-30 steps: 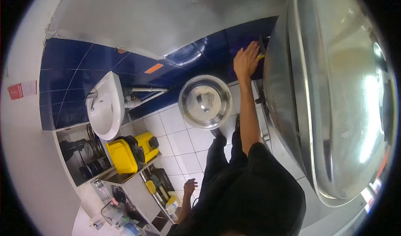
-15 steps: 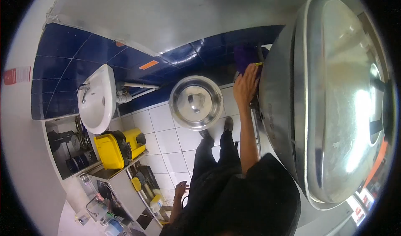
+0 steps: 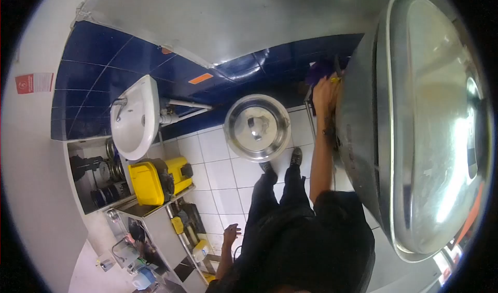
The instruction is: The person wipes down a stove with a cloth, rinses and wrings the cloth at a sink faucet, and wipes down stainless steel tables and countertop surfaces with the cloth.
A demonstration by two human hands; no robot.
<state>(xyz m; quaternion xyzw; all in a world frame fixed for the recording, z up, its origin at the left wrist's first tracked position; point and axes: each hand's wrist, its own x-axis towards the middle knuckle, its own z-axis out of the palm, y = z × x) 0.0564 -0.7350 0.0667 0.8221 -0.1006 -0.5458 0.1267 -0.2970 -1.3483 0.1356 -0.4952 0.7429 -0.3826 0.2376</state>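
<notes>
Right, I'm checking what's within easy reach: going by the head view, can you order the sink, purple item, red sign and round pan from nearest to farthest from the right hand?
From the right hand:
1. Purple item, right by the fingers.
2. Round pan, to its left.
3. Sink, farther left, on the wall.
4. Red sign, far left.

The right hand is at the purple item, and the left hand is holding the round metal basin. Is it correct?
Not the left hand: the head view shows it apart from the round metal basin, not holding it. The right hand is at the purple item.
</notes>
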